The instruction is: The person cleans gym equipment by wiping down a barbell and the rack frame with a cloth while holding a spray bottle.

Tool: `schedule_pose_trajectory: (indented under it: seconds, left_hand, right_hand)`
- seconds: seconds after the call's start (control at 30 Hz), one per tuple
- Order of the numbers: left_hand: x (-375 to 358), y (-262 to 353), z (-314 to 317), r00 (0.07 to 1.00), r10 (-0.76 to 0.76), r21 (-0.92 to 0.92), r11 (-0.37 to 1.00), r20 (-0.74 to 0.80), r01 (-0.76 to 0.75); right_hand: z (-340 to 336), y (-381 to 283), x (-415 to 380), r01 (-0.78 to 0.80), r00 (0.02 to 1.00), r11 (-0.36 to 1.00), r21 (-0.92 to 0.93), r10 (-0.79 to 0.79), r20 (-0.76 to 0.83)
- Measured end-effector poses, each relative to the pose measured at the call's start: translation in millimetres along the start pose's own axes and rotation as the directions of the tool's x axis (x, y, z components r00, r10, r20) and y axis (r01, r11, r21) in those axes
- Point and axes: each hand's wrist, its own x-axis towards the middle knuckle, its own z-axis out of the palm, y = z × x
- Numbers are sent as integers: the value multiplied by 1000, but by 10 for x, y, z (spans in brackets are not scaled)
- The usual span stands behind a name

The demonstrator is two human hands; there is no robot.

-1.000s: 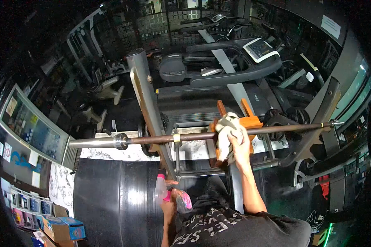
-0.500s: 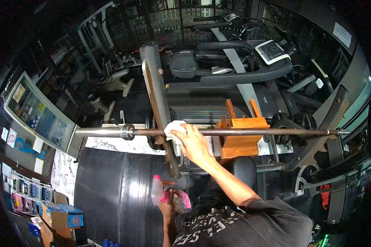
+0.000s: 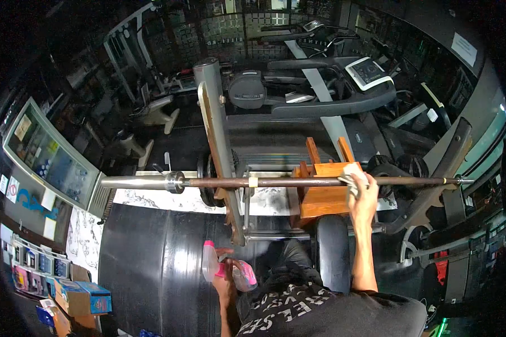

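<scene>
"Barbell (image 3: 306, 182), lying where?"
"Across the rack (image 3: 210, 132)."
"Holding what?"
"With the right hand (image 3: 364, 195), clasping a cloth (image 3: 351, 171) against it, between the rack's uprights (image 3: 458, 140); with the left hand (image 3: 224, 282), gripping a pink-and-clear bottle (image 3: 209, 264), on the rack's near side."

Barbell (image 3: 309, 182): brown-shafted, level across the rack (image 3: 209, 121)
Cloth (image 3: 351, 169): whitish, bunched against the barbell
Bottle (image 3: 209, 265): clear and pink, partly covered

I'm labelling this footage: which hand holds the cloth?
The right hand, holding the pale cloth against the brown bar. The left hand, lower in the picture, holds a pink-and-clear bottle instead.
</scene>
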Motion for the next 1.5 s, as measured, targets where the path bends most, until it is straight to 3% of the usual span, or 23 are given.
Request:
schedule_pose_trajectory:
  seconds: [0.07,0.17,0.3,0.4,0.47,0.57,0.7,0.77,0.8,0.87,0.93,1.03,1.1,1.17,1.27,1.3,1.33,1.4,1.5]
  left_hand:
    - [49,76,43,999,19,44,999,45,-21]
    - [85,42,59,998,21,14,1000,65,-22]
    - [84,34,87,994,12,7,1000,112,-13]
    - [52,83,153,987,0,2,1000,159,0]
    - [48,109,185,984,7,3,1000,177,-8]
    - [49,28,154,984,44,-3,999,174,-45]
    - [40,-34,67,984,50,89,994,171,-66]
    - [24,111,181,991,2,-120,993,133,14]
    - [46,-8,118,991,3,-126,992,134,14]
    - [72,-344,-86,984,-39,46,998,174,32]
    - [68,-377,-105,984,-39,73,997,174,26]
    - [100,-149,75,988,7,0,1000,154,-7]
    - [115,-57,168,987,23,-31,999,161,-18]
    - [127,-27,226,984,33,-35,999,175,-27]
    - [96,-62,257,981,43,-24,999,190,-40]
    - [89,-61,266,979,47,-21,999,196,-44]
    - [77,-36,269,974,27,-31,999,225,-21]
    - [79,-34,278,965,11,-39,999,261,-1]
    - [75,-46,319,975,-36,-58,997,219,49]
  right_hand:
    - [28,121,-41,-88,993,996,5,88,-73]
    - [236,-109,-168,4,999,999,-49,-7,-53]
    - [563,-856,-308,174,979,962,210,-191,65]
    - [801,-1347,-423,354,891,886,300,-417,180]
    - [903,-1524,-492,430,816,757,491,-559,146]
    - [870,-1554,-522,423,808,722,548,-574,132]
    - [741,-989,-416,304,932,882,361,-353,78]
    - [577,-653,-353,209,974,936,283,-224,22]
    - [548,-441,-352,177,984,951,253,-170,-47]
    - [328,-161,-299,57,996,996,66,-52,-66]
    - [309,107,-269,-75,978,995,58,85,-190]
    - [330,-13,-283,-110,985,988,110,123,-125]
    - [497,-346,-329,98,990,990,104,-86,-109]
    - [675,-828,-402,156,986,966,206,-164,22]
    - [773,-1468,-422,329,906,886,328,-394,157]
    - [934,-1539,-455,418,854,813,405,-504,129]
    - [935,-1636,-473,399,833,766,503,-533,150]
    - [948,-1706,-459,393,825,749,533,-544,156]
    - [872,-1475,-390,381,853,808,450,-494,167]
